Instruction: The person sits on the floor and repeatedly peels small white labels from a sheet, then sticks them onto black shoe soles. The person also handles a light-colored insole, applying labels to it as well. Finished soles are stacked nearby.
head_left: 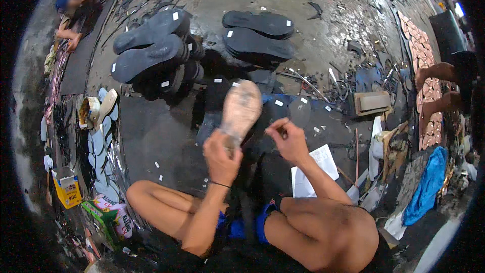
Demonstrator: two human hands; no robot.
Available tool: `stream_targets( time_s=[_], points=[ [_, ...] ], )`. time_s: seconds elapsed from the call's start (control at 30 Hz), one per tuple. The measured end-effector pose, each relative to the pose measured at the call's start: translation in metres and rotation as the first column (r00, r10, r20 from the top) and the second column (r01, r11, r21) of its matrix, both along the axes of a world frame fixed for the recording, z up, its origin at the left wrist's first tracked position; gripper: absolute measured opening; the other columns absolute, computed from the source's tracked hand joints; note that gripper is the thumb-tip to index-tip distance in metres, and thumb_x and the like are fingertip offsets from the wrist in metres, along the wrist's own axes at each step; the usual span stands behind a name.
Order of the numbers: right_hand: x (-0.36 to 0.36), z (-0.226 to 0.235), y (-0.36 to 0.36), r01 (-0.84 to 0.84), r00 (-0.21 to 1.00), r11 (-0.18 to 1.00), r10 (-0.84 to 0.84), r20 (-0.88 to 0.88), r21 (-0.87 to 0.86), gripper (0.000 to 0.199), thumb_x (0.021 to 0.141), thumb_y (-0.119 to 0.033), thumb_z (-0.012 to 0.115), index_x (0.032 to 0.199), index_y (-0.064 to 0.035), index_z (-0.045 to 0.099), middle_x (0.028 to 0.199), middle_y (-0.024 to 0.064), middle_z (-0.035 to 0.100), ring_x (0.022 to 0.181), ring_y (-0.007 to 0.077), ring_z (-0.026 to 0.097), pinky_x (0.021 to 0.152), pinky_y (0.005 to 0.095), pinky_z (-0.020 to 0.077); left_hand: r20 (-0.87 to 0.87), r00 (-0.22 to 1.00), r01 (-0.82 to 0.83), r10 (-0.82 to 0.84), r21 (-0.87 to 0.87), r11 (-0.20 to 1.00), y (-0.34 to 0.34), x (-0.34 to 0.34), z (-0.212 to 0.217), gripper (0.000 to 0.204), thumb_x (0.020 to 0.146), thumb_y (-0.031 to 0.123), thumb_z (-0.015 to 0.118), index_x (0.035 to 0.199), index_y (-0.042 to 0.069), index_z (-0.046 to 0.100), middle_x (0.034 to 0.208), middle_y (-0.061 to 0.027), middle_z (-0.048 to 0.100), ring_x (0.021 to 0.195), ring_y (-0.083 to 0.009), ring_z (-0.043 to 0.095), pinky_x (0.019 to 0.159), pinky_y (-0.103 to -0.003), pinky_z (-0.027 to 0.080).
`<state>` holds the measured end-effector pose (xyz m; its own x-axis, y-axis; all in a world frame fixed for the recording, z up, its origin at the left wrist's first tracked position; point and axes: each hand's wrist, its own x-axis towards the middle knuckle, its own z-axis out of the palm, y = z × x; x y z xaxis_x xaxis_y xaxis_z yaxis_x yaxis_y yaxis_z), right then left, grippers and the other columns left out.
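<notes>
The person sits cross-legged on the floor (151,136), and everything here is placed from the pale sole (241,108) held up in front of them. The left hand (221,154) is clamped on the sole's near end, fingers wrapped round it, so the sole tilts up and away with its scuffed face showing. Just right of the sole, the right hand (287,139) has its fingertips pinched together; whether they hold anything is too small to tell.

Beyond the sole to the left lies a heap of black soles (151,50), stacked and overlapping. Beyond it to the right, two more black soles (258,33) lie one over the other, each with a small white tag. Right of the sole, near the right forearm, a white paper (316,172) lies flat on the floor.

As for containers: far left of the sole stands an open tin (88,112), and a pale shoe piece (107,105) leans against it; what is inside I cannot tell. Lower left sits a yellow box (67,189) and, nearer the knee, a green and pink carton (108,215). Well to the right of the sole rests a shallow tan tray (373,102), with a blue cloth (428,184) nearer the person.
</notes>
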<state>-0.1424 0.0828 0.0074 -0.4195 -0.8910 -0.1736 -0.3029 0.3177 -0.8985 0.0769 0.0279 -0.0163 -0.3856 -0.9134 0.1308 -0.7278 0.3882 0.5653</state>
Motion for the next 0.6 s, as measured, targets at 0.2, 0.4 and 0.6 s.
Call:
stream_targets(
  time_s=[0.2,0.4,0.6],
  points=[
    [-0.058,-0.041,-0.043,0.037,0.928,0.993,-0.076,-0.364,-0.111,0.015,0.097,-0.013,0.063,0.107,-0.0031,0.069,0.095,0.0128,0.065,0.082,0.0253,0.064,0.076,0.0362,0.0513,0.055,0.983,0.173,-0.173,0.013,0.985,0.006,-0.006,0.001,0.052,0.082,0.020,0.076,0.127,0.003,0.058,0.148,-0.0218,0.048,0.129,-0.0445,0.046,0.111,-0.053,0.037],
    [-0.076,-0.076,-0.056,-0.183,0.877,0.977,0.211,-0.433,0.106,0.025,0.095,-0.018,0.062,0.112,-0.0044,0.073,0.105,0.0163,0.064,0.099,0.0375,0.065,0.089,0.0457,0.0533,0.012,0.981,0.191,-0.196,0.173,0.966,0.044,-0.030,-0.047,0.052,0.082,0.021,0.080,0.128,0.007,0.061,0.148,-0.0196,0.048,0.131,-0.0418,0.045,0.112,-0.050,0.039],
    [-0.082,-0.083,-0.067,-0.149,0.911,0.983,0.178,-0.372,0.105,0.020,0.092,-0.014,0.068,0.107,-0.0030,0.071,0.100,0.0175,0.065,0.094,0.0383,0.067,0.082,0.0437,0.0531,0.030,0.984,0.172,-0.178,0.156,0.973,0.042,-0.034,-0.048,0.049,0.082,0.021,0.081,0.126,0.007,0.062,0.146,-0.0193,0.051,0.129,-0.0409,0.047,0.109,-0.050,0.041]
  ],
)
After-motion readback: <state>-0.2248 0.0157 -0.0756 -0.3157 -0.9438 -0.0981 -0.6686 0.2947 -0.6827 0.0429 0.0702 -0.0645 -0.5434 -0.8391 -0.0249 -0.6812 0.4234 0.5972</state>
